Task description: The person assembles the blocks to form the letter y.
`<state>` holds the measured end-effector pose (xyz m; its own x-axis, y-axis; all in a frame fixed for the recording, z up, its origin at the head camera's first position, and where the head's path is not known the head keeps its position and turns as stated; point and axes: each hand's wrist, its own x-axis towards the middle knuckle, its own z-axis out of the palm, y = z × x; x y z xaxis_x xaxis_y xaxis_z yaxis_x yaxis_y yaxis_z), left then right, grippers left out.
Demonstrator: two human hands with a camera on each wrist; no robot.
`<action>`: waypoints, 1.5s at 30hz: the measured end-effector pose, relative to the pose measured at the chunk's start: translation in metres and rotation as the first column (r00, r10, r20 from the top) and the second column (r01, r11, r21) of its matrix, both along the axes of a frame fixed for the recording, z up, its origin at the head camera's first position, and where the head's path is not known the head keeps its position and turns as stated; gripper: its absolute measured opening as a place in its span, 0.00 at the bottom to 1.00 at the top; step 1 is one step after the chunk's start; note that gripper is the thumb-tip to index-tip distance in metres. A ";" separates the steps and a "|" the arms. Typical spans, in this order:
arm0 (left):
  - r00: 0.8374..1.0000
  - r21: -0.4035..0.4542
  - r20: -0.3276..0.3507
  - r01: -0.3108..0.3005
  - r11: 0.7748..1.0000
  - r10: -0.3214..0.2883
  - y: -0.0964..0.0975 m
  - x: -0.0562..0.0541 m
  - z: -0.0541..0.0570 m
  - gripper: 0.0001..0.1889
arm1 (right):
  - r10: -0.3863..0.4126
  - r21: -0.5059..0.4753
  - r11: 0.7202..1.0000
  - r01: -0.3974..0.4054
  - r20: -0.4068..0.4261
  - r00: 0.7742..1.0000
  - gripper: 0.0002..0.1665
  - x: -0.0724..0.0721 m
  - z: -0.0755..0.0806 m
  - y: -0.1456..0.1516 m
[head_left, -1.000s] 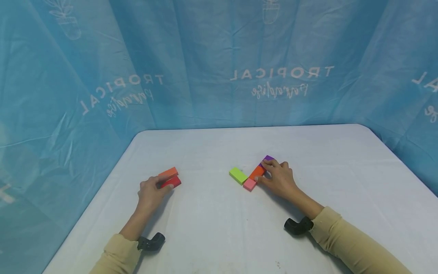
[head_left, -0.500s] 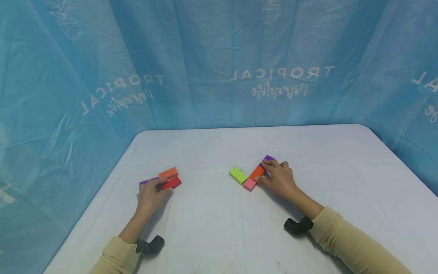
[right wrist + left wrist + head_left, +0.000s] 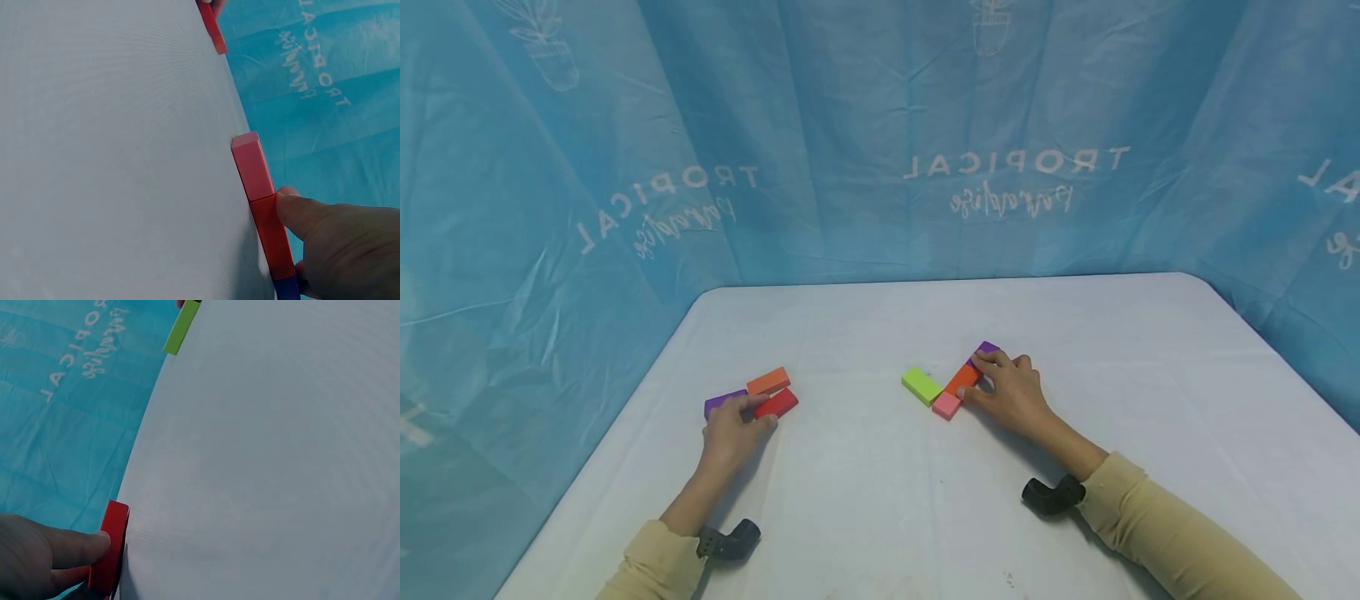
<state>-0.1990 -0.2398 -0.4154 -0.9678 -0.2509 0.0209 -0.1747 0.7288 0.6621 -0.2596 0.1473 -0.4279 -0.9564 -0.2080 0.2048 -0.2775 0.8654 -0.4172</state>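
Note:
In the head view, my left hand [image 3: 731, 432] pinches a red block [image 3: 777, 403] between thumb and fingers. In the left wrist view, the thumb lies against that red block [image 3: 111, 547]. An orange block [image 3: 768, 381] lies just beyond it, and a purple block [image 3: 724, 401] sits behind the fingers, partly hidden. My right hand [image 3: 1013, 392] grips an orange-red block [image 3: 963, 380], which stands in line between a pink block [image 3: 947, 405] and a second purple block [image 3: 988, 347]. The thumb is near the pink end, and a fingertip reaches the purple end. A lime green block [image 3: 922, 385] meets this row at an angle.
A white-covered table [image 3: 865, 500] holds all the blocks. Blue printed curtain [image 3: 865, 100] hangs behind it and along both sides. Black curved mounts are strapped at the left wrist [image 3: 730, 540] and right wrist [image 3: 1052, 497].
My left fingers have moved off the orange block toward the red one, uncovering the purple block behind them. The right hand and its row of blocks have stayed in place.

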 end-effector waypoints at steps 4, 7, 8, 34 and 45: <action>1.000 0.033 -0.004 0.017 0.999 -0.017 0.003 -0.001 0.005 0.22 | 0.001 0.000 1.000 -0.001 -0.005 1.000 0.39 -0.001 0.000 0.000; 0.999 0.048 -0.029 0.046 0.998 -0.045 0.006 -0.003 0.008 0.21 | 0.001 0.001 1.000 -0.001 -0.006 1.000 0.39 -0.001 0.000 0.000; 0.998 0.053 -0.038 0.056 0.997 -0.055 0.008 -0.004 0.009 0.21 | 0.001 -0.002 1.000 -0.001 -0.005 1.000 0.39 -0.001 0.000 0.000; 0.969 0.127 -0.076 0.241 0.962 -0.233 0.059 -0.045 0.019 0.20 | 0.001 -0.004 1.000 -0.001 -0.007 1.000 0.39 0.001 0.000 0.000; 0.957 0.193 -0.010 0.287 0.938 -0.291 0.076 -0.067 0.014 0.20 | 0.005 -0.017 1.000 -0.006 -0.017 1.000 0.39 0.001 0.001 0.000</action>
